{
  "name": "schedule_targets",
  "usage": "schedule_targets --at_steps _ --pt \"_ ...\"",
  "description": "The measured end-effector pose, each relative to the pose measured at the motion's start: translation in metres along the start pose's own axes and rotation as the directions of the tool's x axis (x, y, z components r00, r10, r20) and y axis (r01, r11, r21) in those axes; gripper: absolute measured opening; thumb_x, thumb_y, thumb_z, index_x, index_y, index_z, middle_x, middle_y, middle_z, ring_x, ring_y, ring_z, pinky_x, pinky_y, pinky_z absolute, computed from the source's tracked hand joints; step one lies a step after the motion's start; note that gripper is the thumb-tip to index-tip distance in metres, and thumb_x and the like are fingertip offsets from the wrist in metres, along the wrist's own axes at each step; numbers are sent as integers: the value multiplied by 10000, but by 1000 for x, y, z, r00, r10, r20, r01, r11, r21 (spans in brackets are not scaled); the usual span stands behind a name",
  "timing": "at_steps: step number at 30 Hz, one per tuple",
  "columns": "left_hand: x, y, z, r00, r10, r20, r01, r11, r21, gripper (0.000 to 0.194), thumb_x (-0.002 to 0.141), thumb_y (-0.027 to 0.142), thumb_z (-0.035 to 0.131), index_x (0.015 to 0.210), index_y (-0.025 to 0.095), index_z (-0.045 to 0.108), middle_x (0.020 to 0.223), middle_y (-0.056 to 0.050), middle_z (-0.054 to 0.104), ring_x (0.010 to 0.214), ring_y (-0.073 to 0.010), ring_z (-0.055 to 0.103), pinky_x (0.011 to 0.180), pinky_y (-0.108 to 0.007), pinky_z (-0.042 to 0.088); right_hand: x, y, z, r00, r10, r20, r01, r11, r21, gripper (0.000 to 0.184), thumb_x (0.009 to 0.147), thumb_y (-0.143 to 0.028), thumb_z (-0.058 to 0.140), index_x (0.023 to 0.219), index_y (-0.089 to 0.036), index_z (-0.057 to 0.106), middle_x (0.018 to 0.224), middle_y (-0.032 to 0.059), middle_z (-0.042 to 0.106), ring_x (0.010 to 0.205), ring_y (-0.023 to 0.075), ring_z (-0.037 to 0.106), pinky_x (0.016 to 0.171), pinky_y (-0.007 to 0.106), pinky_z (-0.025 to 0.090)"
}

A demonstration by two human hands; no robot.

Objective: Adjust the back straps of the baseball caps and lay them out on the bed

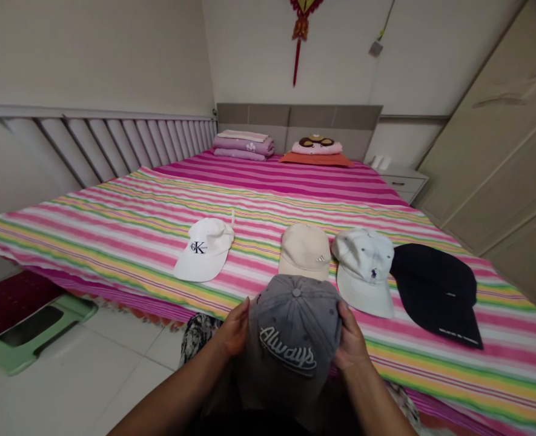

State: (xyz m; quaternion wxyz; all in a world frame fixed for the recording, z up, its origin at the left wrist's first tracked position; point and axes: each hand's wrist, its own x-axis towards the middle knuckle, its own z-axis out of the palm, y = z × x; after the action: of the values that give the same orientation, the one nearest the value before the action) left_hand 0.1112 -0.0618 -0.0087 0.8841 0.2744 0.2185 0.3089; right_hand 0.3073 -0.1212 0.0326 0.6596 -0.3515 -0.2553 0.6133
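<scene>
Head view: grey "Always" baseball cap (295,339) between left hand (235,329) and right hand (353,340) — equally near, fingers partly curled, gripping opposite sides; long axis runs toward camera — beige Adidas cap (304,249) just beyond.

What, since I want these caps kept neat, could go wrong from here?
The gray cap, held between the left hand and right hand, overlaps the beige cap in view, so lowering it there might dent that one. The pale cap sits right beside the black cap; nudging one could shift the other.
</scene>
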Motion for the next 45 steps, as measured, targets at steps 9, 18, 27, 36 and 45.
schedule_targets --at_steps 9,18,27,36,45 --pt "-6 21 10 971 166 -171 -168 986 0 262 540 386 607 683 170 565 771 -92 663 1073 -328 506 917 -477 354 -15 -5 -2 998 60 1 -59 993 100 343 633 -544 626 713 -216 688 653 71 710 957 297 605 850 495 442" --pt "-18 42 29 994 34 -107 -26 997 76 546 607 555 576 935 120 611 879 -125 666 1049 -339 527 868 -466 390 -24 1 -21 994 13 -106 9 980 201 179 563 -224 746 723 -259 673 738 -22 724 781 246 666 889 455 433" --pt "-21 44 38 981 89 170 -118 978 172 293 509 148 735 788 86 672 660 -71 678 588 -162 627 585 -229 473 -44 -8 -22 991 124 40 -129 982 138 276 482 -173 772 735 -221 672 650 23 707 816 275 650 880 417 412" --pt "-20 42 53 995 52 87 -74 958 278 312 559 310 752 779 99 686 632 -48 658 518 -94 577 515 -172 425 -45 -14 -22 986 124 111 -134 987 90 228 549 -267 753 739 -205 645 657 22 639 585 167 582 568 274 449" --pt "-14 43 67 992 96 86 -120 933 340 190 606 230 725 748 126 655 614 -13 625 514 -75 552 519 -175 411 -47 -17 -19 987 9 158 -26 994 107 203 689 -378 650 759 -189 624 473 -25 449 543 128 498 545 244 387"
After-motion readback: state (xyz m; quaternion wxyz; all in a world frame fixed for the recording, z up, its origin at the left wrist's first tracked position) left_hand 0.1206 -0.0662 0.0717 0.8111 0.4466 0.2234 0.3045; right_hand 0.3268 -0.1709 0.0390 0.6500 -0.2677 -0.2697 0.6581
